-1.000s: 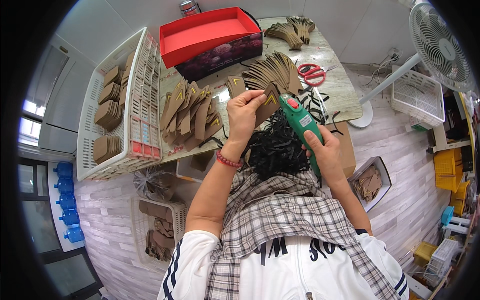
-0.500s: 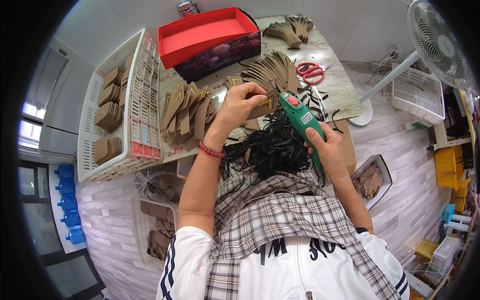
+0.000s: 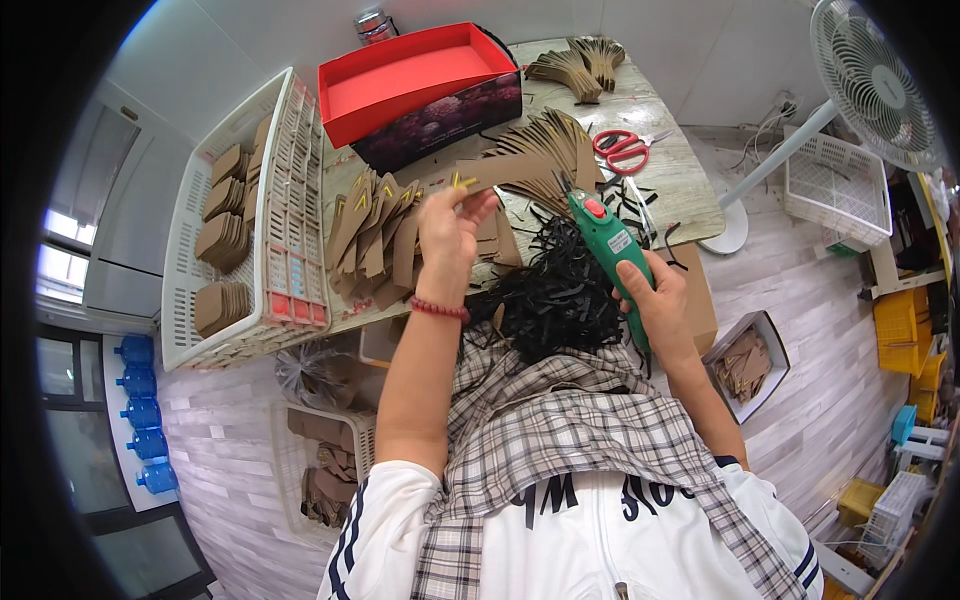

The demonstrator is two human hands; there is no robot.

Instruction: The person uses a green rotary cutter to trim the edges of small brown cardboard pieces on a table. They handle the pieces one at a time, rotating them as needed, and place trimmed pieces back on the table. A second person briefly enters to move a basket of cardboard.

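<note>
Holding a long brown cardboard strip (image 3: 515,168) up over the table (image 3: 690,190), I have my left hand (image 3: 452,225) with its fingers (image 3: 478,205) pinched shut on one end, while my right hand (image 3: 655,300) is wrapped fully closed around the green glue gun (image 3: 610,250), its tip almost at the strip. I judge this the gluing step, and the next move calls for a steady nozzle on the strip's edge. Black shreds (image 3: 555,295) pile below, fanned cardboard pieces (image 3: 375,235) and red scissors (image 3: 622,150) nearby.

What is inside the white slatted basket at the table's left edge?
The white basket holds stacks of brown cardboard pieces along its left side. Its nearer wall hides whatever lies right against it.
</note>
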